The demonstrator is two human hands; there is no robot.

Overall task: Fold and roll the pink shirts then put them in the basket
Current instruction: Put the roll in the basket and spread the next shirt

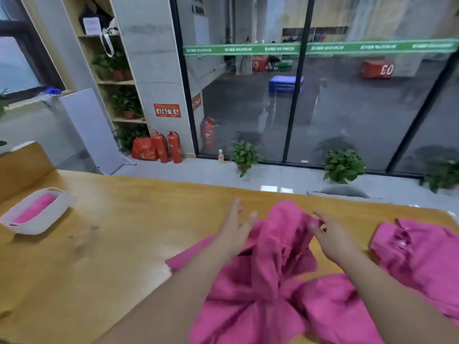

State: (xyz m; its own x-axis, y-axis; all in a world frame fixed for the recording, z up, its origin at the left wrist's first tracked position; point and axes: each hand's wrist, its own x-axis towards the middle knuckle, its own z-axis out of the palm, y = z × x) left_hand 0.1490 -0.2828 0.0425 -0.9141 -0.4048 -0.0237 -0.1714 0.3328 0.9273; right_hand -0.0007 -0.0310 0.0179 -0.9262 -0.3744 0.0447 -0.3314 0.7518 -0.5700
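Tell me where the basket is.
In the head view the basket sits at the far left of the wooden table, a rolled pink shirt inside it, well left of the left hand.

Crumpled pink shirt is seen heaped at desk front. Left hand and right hand are held over it w/ fingers spread, nothing gripped. 2nd pink shirt is laid apart at right. Rolled pink shirt is kept in white basket, far left.
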